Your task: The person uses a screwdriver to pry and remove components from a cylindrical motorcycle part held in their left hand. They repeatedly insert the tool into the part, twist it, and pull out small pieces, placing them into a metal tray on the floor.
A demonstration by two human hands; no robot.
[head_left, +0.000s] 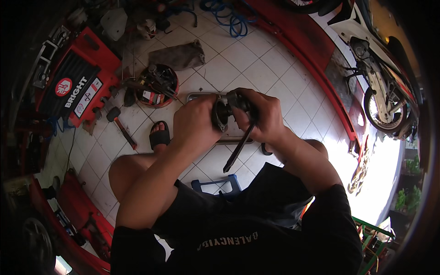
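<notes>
My left hand (195,120) grips the left side of a dark metal part (221,114) with a round body and a flange, held over a shallow metal tray (233,140) on the floor. My right hand (266,112) wraps round the right side of the part. A long dark narrow tool (236,156), its exact kind unclear, hangs diagonally down from the right hand toward my lap. The fingertips of both hands are mostly hidden behind the part. A blue frame-like object (231,181) lies on the tiles between my legs.
A tub of parts and tools (158,82), grey cloth (176,55), mallet (117,121) and red machine (98,50) stand or lie to the left. Blue hose (224,16) is coiled behind. Red rails (307,59) and a motorcycle (371,78) are right. Another red unit (89,211) sits lower left.
</notes>
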